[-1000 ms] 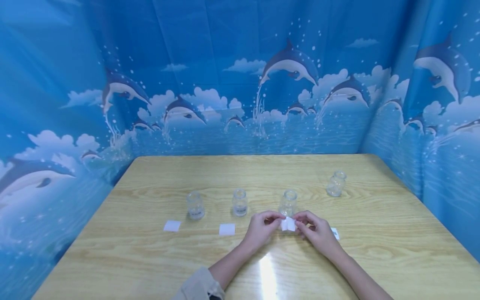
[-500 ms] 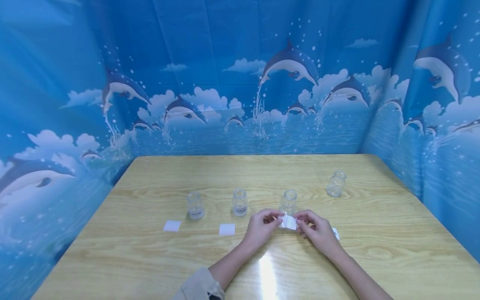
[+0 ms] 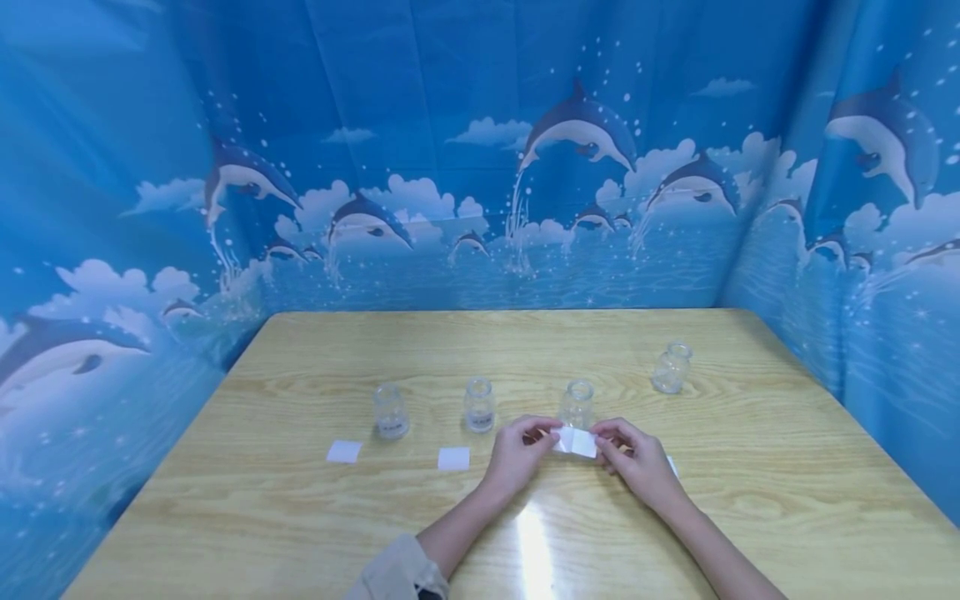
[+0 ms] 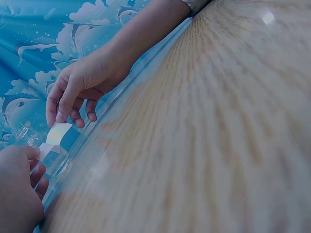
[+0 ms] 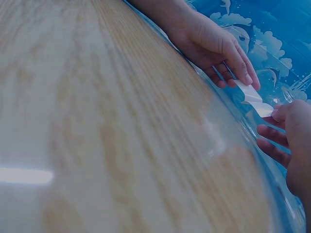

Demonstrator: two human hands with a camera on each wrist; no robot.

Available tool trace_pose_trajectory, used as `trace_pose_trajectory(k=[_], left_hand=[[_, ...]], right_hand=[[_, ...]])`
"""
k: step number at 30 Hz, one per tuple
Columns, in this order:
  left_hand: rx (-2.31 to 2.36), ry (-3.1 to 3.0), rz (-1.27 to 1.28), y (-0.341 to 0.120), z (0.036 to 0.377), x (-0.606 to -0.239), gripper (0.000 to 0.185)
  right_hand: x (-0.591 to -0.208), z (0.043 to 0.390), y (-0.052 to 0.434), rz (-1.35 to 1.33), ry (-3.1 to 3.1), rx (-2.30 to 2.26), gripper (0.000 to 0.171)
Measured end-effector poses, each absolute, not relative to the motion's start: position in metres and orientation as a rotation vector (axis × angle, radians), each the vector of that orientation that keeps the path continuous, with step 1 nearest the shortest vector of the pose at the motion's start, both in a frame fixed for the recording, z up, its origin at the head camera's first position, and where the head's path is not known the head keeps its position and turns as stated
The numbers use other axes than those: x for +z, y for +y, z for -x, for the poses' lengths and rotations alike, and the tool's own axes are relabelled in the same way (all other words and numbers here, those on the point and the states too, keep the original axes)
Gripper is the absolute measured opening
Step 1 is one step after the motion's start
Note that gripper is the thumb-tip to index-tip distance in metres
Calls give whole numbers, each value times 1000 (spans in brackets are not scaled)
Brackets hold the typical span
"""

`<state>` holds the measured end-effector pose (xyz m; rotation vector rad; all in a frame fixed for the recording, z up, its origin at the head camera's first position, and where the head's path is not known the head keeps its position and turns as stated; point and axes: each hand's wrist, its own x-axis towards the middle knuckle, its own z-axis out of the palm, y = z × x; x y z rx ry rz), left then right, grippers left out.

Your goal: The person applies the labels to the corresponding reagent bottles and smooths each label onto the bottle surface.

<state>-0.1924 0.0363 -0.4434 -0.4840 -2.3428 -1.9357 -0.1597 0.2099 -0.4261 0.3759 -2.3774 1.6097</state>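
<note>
A small white paper slip [image 3: 576, 442] is pinched between both hands just above the wooden bench [image 3: 300, 508], directly in front of a small clear glass jar [image 3: 577, 403]. One end of the slip is held by the fingertips of the left hand [image 3: 517, 454], the other end by the thumb and fingers of the right hand [image 3: 637, 462]; the slip is seen creased in the middle in the wrist views. Two more glass jars [image 3: 391, 411] [image 3: 479, 405] are set in a row to the left of the first, and a fourth jar [image 3: 671, 367] is placed farther back on the right. Two white paper squares [image 3: 344, 452] [image 3: 453, 458] are laid flat in front of the left jars. Another white piece [image 3: 671, 463] is partly hidden behind the right hand.
</note>
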Motion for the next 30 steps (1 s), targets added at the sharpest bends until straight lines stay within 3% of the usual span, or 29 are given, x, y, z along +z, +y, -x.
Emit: trace_pose_trajectory(k=[15, 30], left_hand=[[-1838, -2408, 394, 30, 203, -460, 13], [-1321, -2584, 621, 18, 197, -462, 12]], right_hand=[[-449, 172, 226, -295, -2338, 1606, 9], [-450, 172, 227, -261, -2337, 1630, 10]])
